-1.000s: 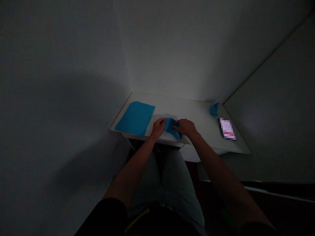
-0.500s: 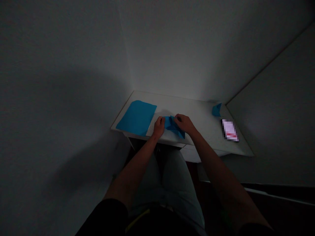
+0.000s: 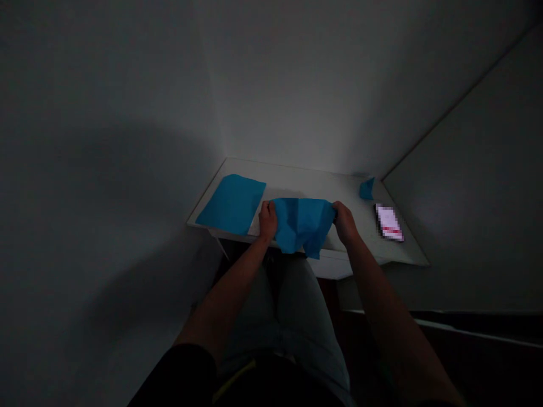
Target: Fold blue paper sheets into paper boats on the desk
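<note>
A creased sheet of blue paper (image 3: 303, 223) is stretched between my two hands over the front edge of the white table. My left hand (image 3: 268, 220) is closed on its left edge. At the upper right corner, my right hand (image 3: 345, 224) pinches the same sheet. Fold lines run down its middle, and its lower edge is uneven, hanging past the table edge. Just left of my left hand lies a flat blue sheet (image 3: 231, 203), larger and smooth.
The white table (image 3: 288, 180) stands in a corner against grey walls. On its right lie a small folded blue paper piece (image 3: 366, 189) and a phone (image 3: 389, 222) with a lit, blurred screen. The table's front edge is close to my legs.
The folded blue paper has been opened out into a wide sheet. My right hand has moved right with its corner, while my left hand keeps its hold at the left edge.
</note>
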A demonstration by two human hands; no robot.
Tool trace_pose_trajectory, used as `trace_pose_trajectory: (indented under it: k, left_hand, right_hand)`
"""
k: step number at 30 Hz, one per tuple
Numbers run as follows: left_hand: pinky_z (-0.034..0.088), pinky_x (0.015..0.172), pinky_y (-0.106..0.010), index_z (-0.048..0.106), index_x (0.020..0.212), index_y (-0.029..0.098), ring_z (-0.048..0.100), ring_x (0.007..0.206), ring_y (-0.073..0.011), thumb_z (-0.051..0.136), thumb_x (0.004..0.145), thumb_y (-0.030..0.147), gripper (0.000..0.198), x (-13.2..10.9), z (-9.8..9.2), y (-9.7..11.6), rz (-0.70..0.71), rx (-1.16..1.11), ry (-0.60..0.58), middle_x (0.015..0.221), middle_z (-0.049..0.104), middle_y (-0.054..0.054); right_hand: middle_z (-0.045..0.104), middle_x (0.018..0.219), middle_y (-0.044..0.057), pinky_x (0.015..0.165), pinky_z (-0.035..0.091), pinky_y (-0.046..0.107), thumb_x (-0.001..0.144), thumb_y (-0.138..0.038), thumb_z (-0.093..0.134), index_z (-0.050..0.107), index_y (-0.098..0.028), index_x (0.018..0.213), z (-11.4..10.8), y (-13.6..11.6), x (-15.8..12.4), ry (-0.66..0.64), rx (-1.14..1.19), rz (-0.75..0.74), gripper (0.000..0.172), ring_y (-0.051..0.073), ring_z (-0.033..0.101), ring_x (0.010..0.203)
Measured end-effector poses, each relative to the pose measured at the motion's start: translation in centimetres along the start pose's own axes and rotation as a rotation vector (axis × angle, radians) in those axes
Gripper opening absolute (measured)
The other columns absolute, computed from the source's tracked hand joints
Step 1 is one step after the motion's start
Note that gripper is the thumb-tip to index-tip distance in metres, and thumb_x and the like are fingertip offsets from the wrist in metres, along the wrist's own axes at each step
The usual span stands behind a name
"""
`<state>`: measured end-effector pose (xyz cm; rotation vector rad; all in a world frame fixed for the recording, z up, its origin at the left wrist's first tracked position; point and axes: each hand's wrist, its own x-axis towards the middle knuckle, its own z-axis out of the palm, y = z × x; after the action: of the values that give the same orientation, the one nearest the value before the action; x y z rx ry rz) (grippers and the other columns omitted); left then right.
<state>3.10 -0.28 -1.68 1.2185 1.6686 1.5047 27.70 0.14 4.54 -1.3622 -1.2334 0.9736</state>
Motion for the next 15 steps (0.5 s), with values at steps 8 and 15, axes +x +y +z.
trace_pose_trajectory:
  k: [8,15]
  left_hand:
    - [0.046,0.085,-0.029,0.06,0.096,0.022,0.065,0.09,-0.019,0.043,0.111,0.033,0.026,4.2,-0.4,1.8,0.15,0.298,-0.26,0.091,0.069,-0.004]
    - [0.046,0.1,-0.038,0.064,0.126,0.019,0.061,0.121,-0.0292,0.049,0.108,0.034,0.028,8.3,1.6,6.6,0.38,0.775,-0.322,0.13,0.067,-0.016]
  right_hand:
    - [0.04,0.066,-0.004,0.06,0.04,0.03,0.088,-0.06,0.052,0.041,-0.026,0.07,-5.3,2.6,-1.3,0.062,-0.165,-0.009,0.04,0.017,0.042,0.065]
    - [0.052,0.068,-0.001,0.067,0.041,0.034,0.091,-0.062,0.047,0.048,-0.026,0.073,-6.7,5.4,-1.4,0.145,-0.368,-0.045,0.04,0.021,0.051,0.071]
